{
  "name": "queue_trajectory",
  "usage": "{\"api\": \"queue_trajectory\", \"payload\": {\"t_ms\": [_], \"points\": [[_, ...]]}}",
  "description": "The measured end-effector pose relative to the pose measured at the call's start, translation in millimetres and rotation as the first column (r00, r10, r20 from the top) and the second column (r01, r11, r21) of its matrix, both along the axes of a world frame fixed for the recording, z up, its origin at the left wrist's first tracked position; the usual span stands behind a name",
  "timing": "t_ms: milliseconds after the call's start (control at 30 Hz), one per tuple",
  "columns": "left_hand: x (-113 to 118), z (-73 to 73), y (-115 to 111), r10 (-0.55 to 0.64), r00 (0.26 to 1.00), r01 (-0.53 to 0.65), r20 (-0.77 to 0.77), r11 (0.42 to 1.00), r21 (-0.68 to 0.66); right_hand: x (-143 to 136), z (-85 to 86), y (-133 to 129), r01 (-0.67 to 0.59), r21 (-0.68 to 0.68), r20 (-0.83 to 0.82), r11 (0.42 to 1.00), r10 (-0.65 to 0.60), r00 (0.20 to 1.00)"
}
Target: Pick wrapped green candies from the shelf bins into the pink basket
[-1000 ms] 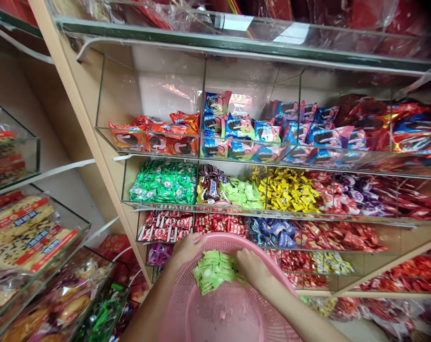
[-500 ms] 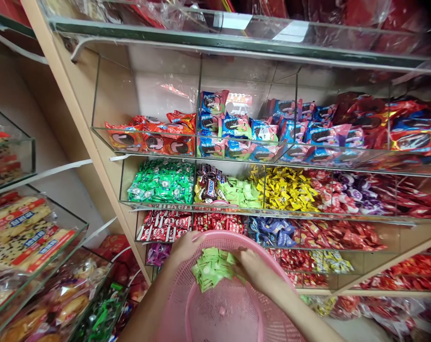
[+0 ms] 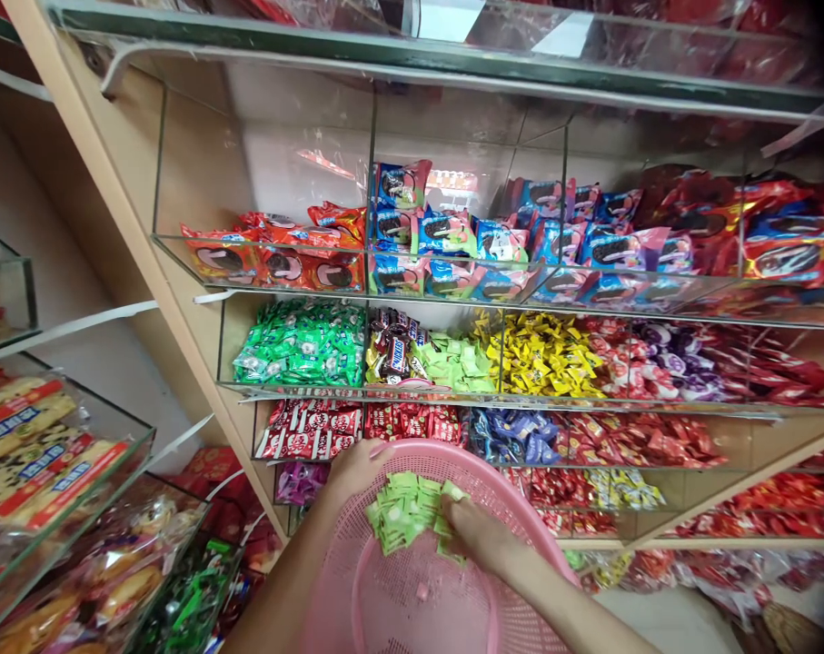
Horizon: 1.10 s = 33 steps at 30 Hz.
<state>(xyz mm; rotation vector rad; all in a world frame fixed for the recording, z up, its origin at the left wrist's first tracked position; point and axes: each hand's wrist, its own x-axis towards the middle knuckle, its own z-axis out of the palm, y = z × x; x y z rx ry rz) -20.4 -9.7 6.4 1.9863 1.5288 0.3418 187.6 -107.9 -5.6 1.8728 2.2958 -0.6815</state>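
A pink plastic basket (image 3: 425,618) with perforated walls fills the lower middle of the view. My left hand (image 3: 355,468) is closed on its far left rim. Inside the basket lies a heap of light-green wrapped candies (image 3: 403,510), gathered toward the far side. My right hand (image 3: 483,536) reaches in over the right side and is closed on a few of the green candies at the heap's right edge; its fingertips are partly hidden. Straight ahead, more light-green candies (image 3: 458,361) fill a shelf compartment beside Snickers bars (image 3: 396,354).
Glass-fronted shelves hold green candies (image 3: 302,345), yellow candies (image 3: 551,354), blue candies (image 3: 513,434) and cookie packs (image 3: 445,232). A wooden upright (image 3: 129,227) stands on the left. Packaged bread (image 3: 50,454) sits in glass bins at the left.
My right hand has shifted slightly downward in the basket, and more green packets show around its fingers. The view has tilted a little, so the shelves sit higher and further left.
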Motion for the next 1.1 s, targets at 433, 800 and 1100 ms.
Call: {"api": "queue_trajectory", "payload": {"t_ms": [433,800,1100], "points": [[-2.4,-8.0,-1.0,0.011,0.999,-0.01,-0.033,1.0,0.012,-10.1,-6.3,-8.3,-0.034,-0.135,0.129,0.99,0.052,0.99],[2.1,0.7,-6.9,0.013,0.998,-0.012,-0.054,1.0,0.005,-16.3,-5.2,-15.8,-0.064,-0.04,0.212,0.997,0.071,0.975],[2.2,-6.8,-4.3,0.014,1.0,-0.014,-0.027,1.0,-0.019,-19.1,-7.1,-17.4,-0.145,-0.033,0.228,0.989,0.149,0.962]]}}
